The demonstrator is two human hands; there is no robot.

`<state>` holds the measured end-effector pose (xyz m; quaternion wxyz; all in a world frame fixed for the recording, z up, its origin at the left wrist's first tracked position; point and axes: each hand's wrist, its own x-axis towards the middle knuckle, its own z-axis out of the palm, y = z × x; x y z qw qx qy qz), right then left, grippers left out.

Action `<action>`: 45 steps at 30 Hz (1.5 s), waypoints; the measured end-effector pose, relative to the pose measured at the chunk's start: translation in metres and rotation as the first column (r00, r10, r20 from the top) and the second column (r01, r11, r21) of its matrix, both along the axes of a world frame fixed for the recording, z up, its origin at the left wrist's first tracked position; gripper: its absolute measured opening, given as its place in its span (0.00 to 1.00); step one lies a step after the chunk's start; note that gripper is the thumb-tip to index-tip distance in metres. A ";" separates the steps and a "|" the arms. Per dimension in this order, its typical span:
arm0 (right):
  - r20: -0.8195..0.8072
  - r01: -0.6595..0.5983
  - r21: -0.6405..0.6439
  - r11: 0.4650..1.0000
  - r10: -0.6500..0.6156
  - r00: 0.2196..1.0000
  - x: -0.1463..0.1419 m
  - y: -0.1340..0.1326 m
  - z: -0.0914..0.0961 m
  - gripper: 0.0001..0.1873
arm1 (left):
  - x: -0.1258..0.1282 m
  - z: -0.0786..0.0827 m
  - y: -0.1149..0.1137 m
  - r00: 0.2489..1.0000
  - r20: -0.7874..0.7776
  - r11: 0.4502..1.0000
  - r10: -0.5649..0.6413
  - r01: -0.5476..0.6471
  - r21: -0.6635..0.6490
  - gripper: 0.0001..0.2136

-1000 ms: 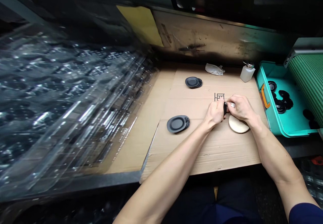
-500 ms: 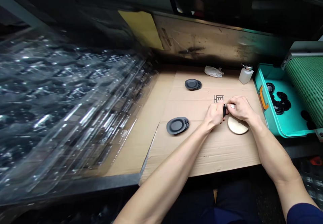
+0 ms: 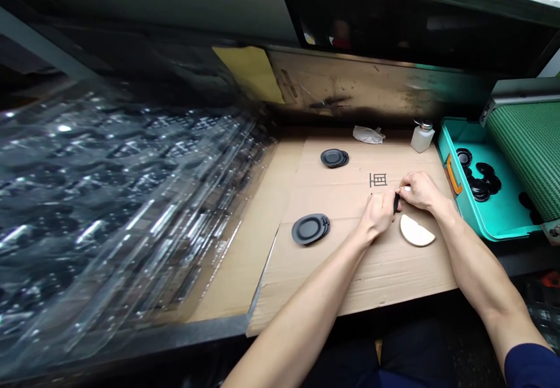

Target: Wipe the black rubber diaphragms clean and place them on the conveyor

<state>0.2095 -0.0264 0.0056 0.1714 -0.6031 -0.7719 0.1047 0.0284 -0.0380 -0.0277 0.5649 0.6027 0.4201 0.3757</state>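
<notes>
Flat cardboard [image 3: 385,283] covers much of the desk [image 3: 205,332], reaching over its front edge on the right. A stained panel [image 3: 301,90] rises behind the back edge, with a yellow sheet [image 3: 254,76] at its left end. Clear plastic trays [image 3: 131,201] pile up on the left side. A small bottle [image 3: 422,137] stands near the back right corner, and a teal bin [image 3: 507,210] sits along the cardboard's right edge beside a green belt [image 3: 529,131]. Right of the desk's middle, the left hand's [image 3: 380,213] grip is clamped on a black part [image 3: 396,202]; the right hand [image 3: 419,189] pinches a small white piece [image 3: 407,188] just beside it. A cream pad [image 3: 417,231] lies nearer the front edge. The cardboard bears a large printed black character [image 3: 378,179] that I cannot make out.
</notes>
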 end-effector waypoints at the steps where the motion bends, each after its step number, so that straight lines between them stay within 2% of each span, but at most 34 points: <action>1: -0.025 -0.001 0.028 1.000 0.001 1.000 0.006 0.000 0.001 0.08 | 0.002 0.001 0.001 0.996 0.063 0.995 0.066 -0.061 -0.083 0.21; 4: -0.148 0.081 0.142 0.987 -0.060 0.987 0.018 -0.001 0.004 0.10 | 0.005 0.006 0.011 0.913 0.260 0.909 0.314 -0.210 -0.359 0.22; 6: -0.193 0.142 0.150 0.978 -0.112 0.975 0.016 -0.001 0.001 0.11 | 0.003 0.012 0.021 0.840 0.348 0.846 0.415 -0.217 -0.487 0.21; 10: -0.137 0.121 0.050 0.991 -0.114 0.984 -0.001 0.002 -0.012 0.12 | -0.009 0.022 0.034 0.754 0.479 0.759 0.450 -0.040 -0.650 0.23; 13: -0.112 0.121 0.020 0.992 -0.118 0.987 -0.008 0.003 -0.018 0.11 | -0.019 0.025 0.037 0.704 0.539 0.711 0.462 0.069 -0.700 0.22; 16: -0.120 0.149 0.017 0.989 -0.146 0.982 -0.007 0.003 -0.018 0.12 | -0.024 0.026 0.038 0.654 0.577 0.687 0.489 0.119 -0.717 0.21; 21: -0.119 0.153 0.008 0.988 -0.151 0.981 -0.008 0.001 -0.013 0.11 | -0.025 0.026 0.040 0.605 0.599 0.680 0.524 0.127 -0.722 0.24; 25: -0.115 0.150 0.005 0.989 -0.148 0.982 -0.011 0.000 -0.011 0.11 | -0.025 0.028 0.039 0.613 0.592 0.677 0.523 0.123 -0.725 0.26; 33: -0.067 0.135 -0.024 0.991 -0.136 0.988 -0.007 0.002 -0.016 0.13 | -0.025 0.028 0.038 0.649 0.581 0.683 0.491 0.127 -0.719 0.23; 35: -0.005 0.178 -0.039 0.983 -0.179 0.984 -0.006 -0.001 -0.010 0.15 | -0.025 0.026 0.038 0.656 0.594 0.697 0.467 0.141 -0.703 0.22; 39: 0.166 0.313 0.155 0.937 -0.337 0.927 -0.013 -0.021 0.022 0.25 | -0.027 0.022 0.040 0.608 0.659 0.757 0.443 0.140 -0.638 0.16; 40: 0.207 0.305 0.136 0.942 -0.329 0.922 -0.016 -0.028 0.031 0.27 | -0.028 0.021 0.041 0.587 0.674 0.773 0.448 0.124 -0.622 0.14; 42: 0.296 0.242 -0.069 0.968 -0.212 0.932 -0.025 -0.044 0.045 0.28 | -0.031 0.022 0.044 0.544 0.699 0.797 0.464 0.089 -0.598 0.13; 44: 0.349 0.157 -0.297 0.942 -0.046 0.936 -0.033 -0.055 0.050 0.27 | -0.035 0.022 0.046 0.508 0.722 0.811 0.471 0.073 -0.580 0.13; 45: 0.354 0.115 -0.358 0.927 0.021 0.935 -0.036 -0.058 0.050 0.26 | -0.037 0.023 0.046 0.492 0.732 0.817 0.470 0.070 -0.572 0.13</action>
